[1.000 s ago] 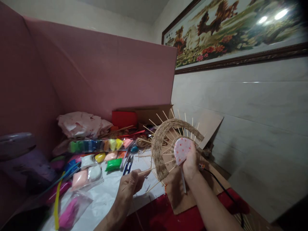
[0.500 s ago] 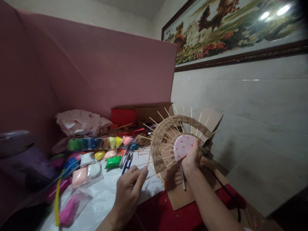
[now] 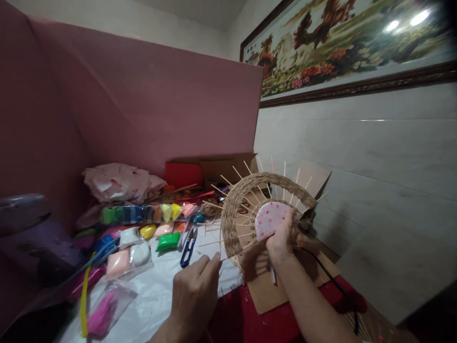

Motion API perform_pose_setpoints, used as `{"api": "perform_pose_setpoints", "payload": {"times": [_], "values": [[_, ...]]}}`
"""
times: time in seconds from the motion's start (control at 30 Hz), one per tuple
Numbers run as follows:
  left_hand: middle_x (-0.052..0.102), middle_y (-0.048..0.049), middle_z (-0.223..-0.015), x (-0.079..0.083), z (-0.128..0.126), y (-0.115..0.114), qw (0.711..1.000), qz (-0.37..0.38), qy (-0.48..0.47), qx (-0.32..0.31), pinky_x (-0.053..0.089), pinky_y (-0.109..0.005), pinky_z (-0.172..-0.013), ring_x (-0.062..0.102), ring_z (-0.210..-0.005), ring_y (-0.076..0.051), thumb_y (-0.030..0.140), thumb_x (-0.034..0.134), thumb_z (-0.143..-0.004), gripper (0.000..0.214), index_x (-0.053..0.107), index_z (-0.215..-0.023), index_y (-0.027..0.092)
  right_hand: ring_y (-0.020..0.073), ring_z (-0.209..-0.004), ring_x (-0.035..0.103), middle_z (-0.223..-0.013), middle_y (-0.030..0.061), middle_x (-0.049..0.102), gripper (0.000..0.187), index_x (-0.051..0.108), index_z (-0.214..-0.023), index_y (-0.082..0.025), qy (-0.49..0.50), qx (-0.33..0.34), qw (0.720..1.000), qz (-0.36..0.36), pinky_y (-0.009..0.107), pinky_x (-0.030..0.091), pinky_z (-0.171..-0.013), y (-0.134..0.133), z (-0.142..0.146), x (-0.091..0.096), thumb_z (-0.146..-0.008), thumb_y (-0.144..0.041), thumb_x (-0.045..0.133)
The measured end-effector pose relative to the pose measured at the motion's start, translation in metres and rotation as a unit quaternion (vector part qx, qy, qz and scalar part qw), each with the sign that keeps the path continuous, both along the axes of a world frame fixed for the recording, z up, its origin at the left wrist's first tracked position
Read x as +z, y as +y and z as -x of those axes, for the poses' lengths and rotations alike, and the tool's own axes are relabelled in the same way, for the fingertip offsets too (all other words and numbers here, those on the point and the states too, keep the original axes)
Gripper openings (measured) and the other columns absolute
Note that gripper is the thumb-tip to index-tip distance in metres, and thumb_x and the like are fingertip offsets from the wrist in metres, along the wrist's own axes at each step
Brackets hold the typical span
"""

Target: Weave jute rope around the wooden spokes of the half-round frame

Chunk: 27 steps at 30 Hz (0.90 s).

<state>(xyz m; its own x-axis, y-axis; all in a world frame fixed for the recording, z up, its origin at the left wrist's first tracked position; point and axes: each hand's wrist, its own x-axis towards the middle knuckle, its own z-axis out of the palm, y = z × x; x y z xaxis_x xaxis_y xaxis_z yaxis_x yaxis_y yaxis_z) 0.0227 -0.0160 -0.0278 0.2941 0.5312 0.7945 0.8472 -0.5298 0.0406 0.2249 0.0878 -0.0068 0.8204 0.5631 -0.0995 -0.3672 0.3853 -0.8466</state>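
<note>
A half-round woven fan [image 3: 233,224] of brown twine and pale thin sticks stands tilted in front of me. My right hand [image 3: 282,240] is closed around its base, at the white, red-dotted half-round centre piece [image 3: 271,219]. At the fan's lower left end, my left hand [image 3: 195,288] is closed in a pinch, thumb against forefinger. A thin strand of twine [image 3: 220,245] seems to run up from those fingertips beside the lowest sticks. Blue thread snips [image 3: 188,248] lie on the white sheet just beyond my left hand.
Bags of coloured clay [image 3: 167,242] cover the left of the white sheet [image 3: 157,286]. Behind them lie a crumpled pink cloth [image 3: 121,183] and coiled twine [image 3: 212,208]. Cardboard [image 3: 266,290] and a black cable [image 3: 321,269] lie under my right arm. A tiled wall stands at right.
My left hand has turned slightly and drawn a little down, staying pinched, uncovering the handles of the snips. The fan has shifted slightly left; my right hand keeps its grip.
</note>
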Motion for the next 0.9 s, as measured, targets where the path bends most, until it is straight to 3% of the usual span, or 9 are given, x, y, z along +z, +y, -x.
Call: {"api": "perform_pose_setpoints", "payload": {"times": [0.1,0.23,0.33,0.5,0.7,0.9], "values": [[0.059,-0.0004,-0.059,0.0,-0.002,0.0,0.999,0.016,-0.023,-0.015,0.037,-0.022,-0.047,0.056,-0.051,-0.012,0.016,0.05,-0.084,0.016,0.064,-0.09,0.017,0.0174,-0.081,0.059,-0.093,0.004,0.061,0.042,0.052,-0.083,-0.02,0.003,0.005,1.0,0.005,0.032,0.051,-0.068,-0.001,0.002,0.001,-0.073,-0.059,0.046],[0.062,-0.0018,-0.063,-0.001,-0.004,0.0,0.987,0.085,-0.122,-0.061,0.043,-0.02,-0.054,0.058,-0.055,-0.011,0.019,0.051,-0.084,0.015,0.065,-0.084,0.017,0.016,-0.079,0.059,-0.091,0.0025,0.06,0.042,0.051,-0.085,-0.02,0.017,0.008,1.0,-0.013,0.032,0.051,-0.069,-0.002,0.004,0.003,-0.073,-0.059,0.046],[0.065,-0.0022,-0.065,-0.002,-0.006,-0.001,0.963,0.144,-0.208,-0.088,0.045,-0.019,-0.054,0.059,-0.055,-0.011,0.02,0.051,-0.083,0.015,0.066,-0.084,0.017,0.0152,-0.078,0.058,-0.091,0.0017,0.058,0.04,0.05,-0.086,-0.021,0.03,0.013,0.999,-0.042,0.031,0.051,-0.067,-0.003,0.003,0.004,-0.074,-0.059,0.046],[0.065,-0.0013,-0.062,-0.003,-0.009,-0.002,0.932,0.17,-0.301,-0.11,0.046,-0.018,-0.052,0.059,-0.053,-0.011,0.022,0.055,-0.08,0.018,0.068,-0.091,0.015,0.0146,-0.076,0.058,-0.092,0.0012,0.058,0.042,0.05,-0.089,-0.023,0.033,0.013,0.998,-0.055,0.029,0.051,-0.062,-0.003,0.004,0.01,-0.072,-0.061,0.046],[0.058,0.0008,-0.052,0.002,-0.012,-0.001,0.859,0.243,-0.444,-0.076,0.044,-0.019,-0.048,0.055,-0.049,-0.011,0.033,0.058,-0.078,0.024,0.07,-0.088,0.015,0.0124,-0.074,0.058,-0.091,-0.0004,0.057,0.037,0.049,-0.088,-0.024,0.055,0.034,0.993,-0.096,0.027,0.052,-0.062,-0.008,0.009,0.022,-0.074,-0.058,0.047],[0.056,0.0003,-0.053,0.003,-0.013,-0.006,0.815,0.273,-0.504,-0.08,0.036,-0.018,-0.039,0.048,-0.045,-0.009,0.038,0.061,-0.074,0.026,0.07,-0.083,0.016,0.0133,-0.078,0.059,-0.096,0.001,0.058,0.037,0.051,-0.09,-0.024,0.069,0.037,0.992,-0.099,0.029,0.052,-0.068,-0.016,0.014,0.037,-0.074,-0.058,0.048]]}}
